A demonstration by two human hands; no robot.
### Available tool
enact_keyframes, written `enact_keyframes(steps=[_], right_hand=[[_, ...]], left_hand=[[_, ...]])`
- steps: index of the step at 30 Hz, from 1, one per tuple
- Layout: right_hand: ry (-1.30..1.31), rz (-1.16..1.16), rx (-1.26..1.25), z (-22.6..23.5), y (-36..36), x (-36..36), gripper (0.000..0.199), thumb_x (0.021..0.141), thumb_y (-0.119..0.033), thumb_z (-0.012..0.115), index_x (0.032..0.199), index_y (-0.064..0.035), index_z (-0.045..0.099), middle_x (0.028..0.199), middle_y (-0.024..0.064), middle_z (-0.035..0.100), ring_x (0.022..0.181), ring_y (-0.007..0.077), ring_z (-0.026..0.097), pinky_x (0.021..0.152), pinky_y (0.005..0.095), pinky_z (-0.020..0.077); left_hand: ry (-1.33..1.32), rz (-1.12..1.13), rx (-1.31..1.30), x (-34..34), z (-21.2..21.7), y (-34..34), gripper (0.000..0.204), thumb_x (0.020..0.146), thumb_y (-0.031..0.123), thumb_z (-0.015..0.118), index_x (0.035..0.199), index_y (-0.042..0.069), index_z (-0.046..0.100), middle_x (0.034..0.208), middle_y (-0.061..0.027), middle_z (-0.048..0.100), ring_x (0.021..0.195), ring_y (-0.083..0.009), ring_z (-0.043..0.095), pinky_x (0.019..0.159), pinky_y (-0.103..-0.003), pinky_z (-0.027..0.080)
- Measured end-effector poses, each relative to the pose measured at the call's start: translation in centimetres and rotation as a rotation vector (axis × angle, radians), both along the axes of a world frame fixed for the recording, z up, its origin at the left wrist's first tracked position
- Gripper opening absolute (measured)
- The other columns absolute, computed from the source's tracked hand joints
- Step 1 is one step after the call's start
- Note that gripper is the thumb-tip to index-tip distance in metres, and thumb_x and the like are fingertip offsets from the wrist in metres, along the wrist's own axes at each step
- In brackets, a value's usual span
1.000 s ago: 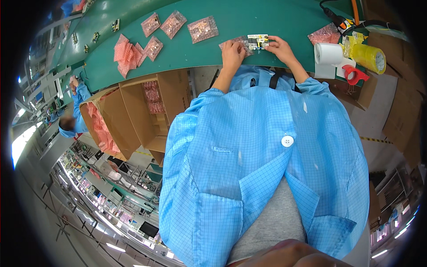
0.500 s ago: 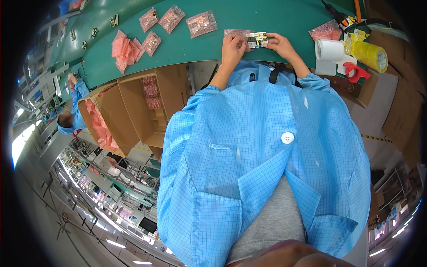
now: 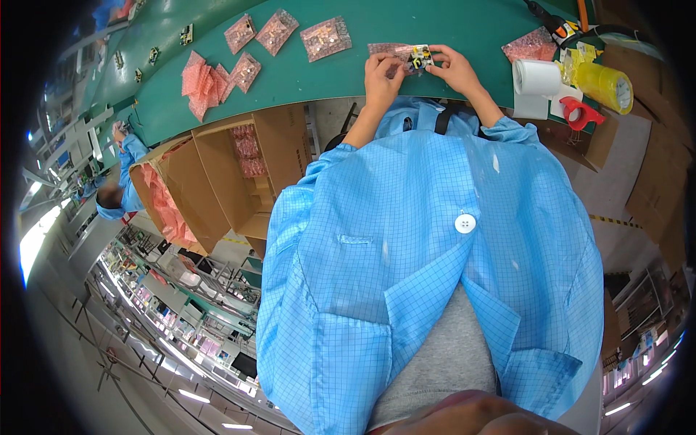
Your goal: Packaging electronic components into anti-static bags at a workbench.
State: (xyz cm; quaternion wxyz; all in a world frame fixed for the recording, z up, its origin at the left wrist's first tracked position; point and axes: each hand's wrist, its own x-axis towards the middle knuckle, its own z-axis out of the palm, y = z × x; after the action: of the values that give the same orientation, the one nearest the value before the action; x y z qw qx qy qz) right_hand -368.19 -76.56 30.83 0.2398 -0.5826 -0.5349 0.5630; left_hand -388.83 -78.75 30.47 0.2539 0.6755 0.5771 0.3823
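Note:
Above the green table, my right hand pinches the right edge of a small circuit board with yellow, black and white parts. My left hand is closed on a pink bubble-wrap bag, its fingers curled at the bag's near side. The board's left part meets the right end of the bag and looks partly covered by it. How far in it sits, I cannot tell. Leftward on the table lie several filled bubble bags and a pile of flat pink bags.
At the right are a white roll, yellow tape, a red tape dispenser, a black-and-orange tool and a pink bag. Loose boards lie far left. Open cartons stand below the table edge. A co-worker is at left.
The board has shifted slightly left and turned, and its left part now overlaps the bag's end. More of the bag shows between my hands. My right hand has moved a little with the board.

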Motion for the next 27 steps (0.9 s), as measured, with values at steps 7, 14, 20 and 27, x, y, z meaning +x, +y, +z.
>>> enact_keyframes(steps=[7,14,20,27], right_hand=[[0.189,-0.192,-0.022,-2.3,0.1,0.7,0.054,0.077,-0.014,0.075,0.125,-0.0074,0.052,0.098,0.0084,0.068,0.079,0.0102,0.060,0.066,0.0239,0.0459],[0.055,-0.102,-0.072,1.5,0.2,-0.8,0.058,0.077,-0.015,0.074,0.127,-0.0039,0.047,0.101,0.0114,0.068,0.091,0.0149,0.063,0.079,0.0256,0.0482],[0.206,-0.247,-0.098,-0.6,0.4,-0.1,0.067,0.074,-0.021,0.077,0.128,0.0005,0.044,0.104,0.0149,0.068,0.094,0.0185,0.065,0.079,0.0298,0.0498],[0.319,-0.167,-0.173,-0.5,1.0,0.5,0.069,0.074,-0.017,0.074,0.133,-0.0004,0.042,0.106,0.0152,0.067,0.097,0.0185,0.064,0.081,0.0279,0.0489]], left_hand=[[-0.032,-0.004,0.025,1.6,1.0,1.3,0.010,0.073,0.010,0.071,0.082,0.007,0.068,0.097,-0.0100,0.059,0.095,-0.0271,0.055,0.082,-0.037,0.045],[-0.008,0.026,0.052,1.7,2.3,1.8,0.011,0.072,0.011,0.072,0.082,0.008,0.068,0.098,-0.0098,0.058,0.097,-0.0272,0.054,0.083,-0.037,0.043],[0.030,0.022,0.076,3.2,3.1,1.6,0.010,0.072,0.016,0.073,0.080,0.012,0.070,0.106,-0.0088,0.057,0.106,-0.0292,0.048,0.091,-0.041,0.038],[0.091,-0.034,0.013,3.4,3.5,2.1,0.009,0.072,0.021,0.074,0.081,0.018,0.072,0.135,-0.0149,0.043,0.129,-0.0398,0.032,0.106,-0.050,0.025]])
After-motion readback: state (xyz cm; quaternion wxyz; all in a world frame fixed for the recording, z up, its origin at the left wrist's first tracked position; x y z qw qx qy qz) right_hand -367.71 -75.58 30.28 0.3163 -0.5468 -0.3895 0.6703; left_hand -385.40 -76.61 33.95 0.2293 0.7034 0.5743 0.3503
